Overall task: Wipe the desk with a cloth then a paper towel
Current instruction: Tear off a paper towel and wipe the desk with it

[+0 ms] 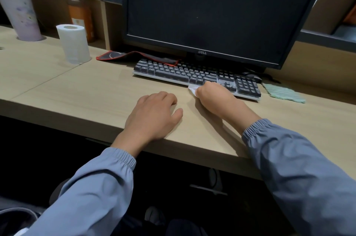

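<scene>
Now right hand (212,95) fingers enclose paper towel (193,88) beside keyboard (173,73)

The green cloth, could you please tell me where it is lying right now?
In the head view, the green cloth lies flat on the desk at the right, just beyond the keyboard's number-pad end, untouched by either hand.

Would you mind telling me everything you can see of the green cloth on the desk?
The green cloth is a pale mint rag with a ribbed, fluffy texture, apparently microfibre. It lies flat and slightly rumpled on the wooden desk, to the right of the keyboard and near the mouse. Its far corner sits close to a dark cable. Neither hand touches it; the right hand is closed on a white paper towel instead.
</scene>
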A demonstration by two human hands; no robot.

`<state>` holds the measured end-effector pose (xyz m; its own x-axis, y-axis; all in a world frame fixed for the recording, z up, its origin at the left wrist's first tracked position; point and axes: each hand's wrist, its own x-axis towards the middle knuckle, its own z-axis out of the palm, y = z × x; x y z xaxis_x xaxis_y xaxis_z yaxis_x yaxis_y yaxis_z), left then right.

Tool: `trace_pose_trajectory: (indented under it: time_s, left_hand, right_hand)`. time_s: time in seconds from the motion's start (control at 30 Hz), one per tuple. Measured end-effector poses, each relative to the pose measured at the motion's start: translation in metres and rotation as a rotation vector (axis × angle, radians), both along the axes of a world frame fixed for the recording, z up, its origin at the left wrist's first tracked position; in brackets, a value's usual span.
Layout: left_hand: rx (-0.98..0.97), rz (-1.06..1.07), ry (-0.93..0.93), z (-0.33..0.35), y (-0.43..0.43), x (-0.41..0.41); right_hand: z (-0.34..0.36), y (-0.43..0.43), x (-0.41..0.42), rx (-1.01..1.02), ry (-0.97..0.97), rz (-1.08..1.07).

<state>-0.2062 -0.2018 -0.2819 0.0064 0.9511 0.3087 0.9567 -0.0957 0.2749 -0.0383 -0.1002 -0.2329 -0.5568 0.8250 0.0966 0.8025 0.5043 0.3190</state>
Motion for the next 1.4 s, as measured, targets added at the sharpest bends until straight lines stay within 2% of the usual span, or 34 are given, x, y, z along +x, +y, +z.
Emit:
trace_pose_trajectory:
  time_s: [0.23,0.43,0.73,1.03,1.17,1.4]
  left_hand:
    - [-0.014,-0.010,-0.018,0.003,-0.003,-0.001]
    - [-0.020,-0.009,0.005,0.003,-0.005,0.005]
    - [-0.038,-0.011,0.020,0.003,-0.004,0.004]
    - [-0.071,-0.009,0.025,0.004,-0.003,0.004]
    - [-0.079,0.003,0.018,0.004,-0.002,0.005]
    - [-0.084,0.007,0.016,0.005,-0.004,0.005]
  right_hand:
    - [0.003,0.002,0.025,-0.006,-0.076,0.037]
    - [0.010,-0.008,0.071,-0.006,-0.052,-0.013]
    - [0.005,-0.022,0.074,0.017,-0.013,0.015]
    - [-0.003,-0.104,0.086,0.015,0.074,0.133]
    - [-0.010,-0.147,0.090,-0.029,0.195,0.198]
    - [-0.007,-0.202,0.090,-0.094,0.139,0.039]
